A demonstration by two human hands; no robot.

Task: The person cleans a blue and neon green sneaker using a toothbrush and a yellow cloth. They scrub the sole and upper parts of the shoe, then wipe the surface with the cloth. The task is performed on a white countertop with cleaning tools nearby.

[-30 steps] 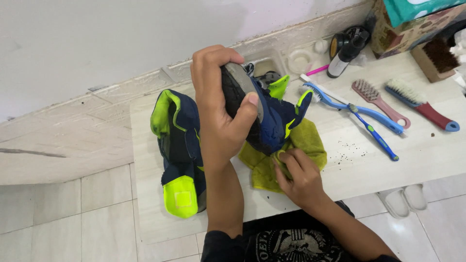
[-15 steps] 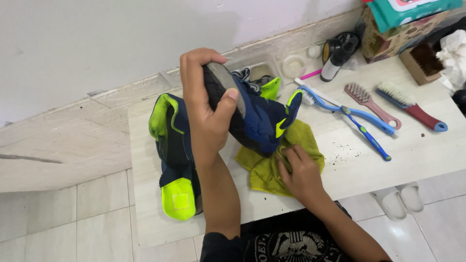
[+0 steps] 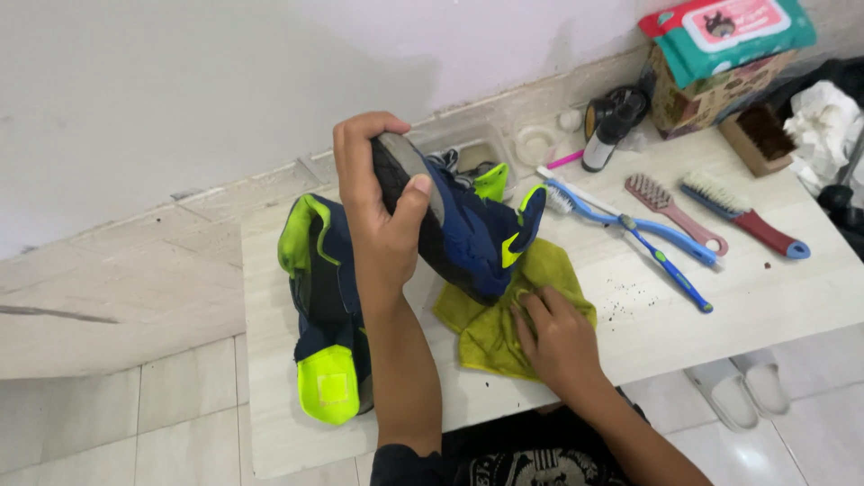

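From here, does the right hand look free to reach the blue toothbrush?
Probably yes. The right hand rests on the yellow-green cloth, holding nothing rigid, and the blue toothbrush lies on bare tabletop just beyond it. The left hand holds the navy shoe clear.

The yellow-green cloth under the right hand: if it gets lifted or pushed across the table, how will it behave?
The yellow-green cloth lies crumpled in soft folds, so it would probably droop rather than hold shape. It looks thin, so likely light. Pushed, it should bunch up, not slide whole, since the right hand presses on it and the raised shoe meets its upper edge.
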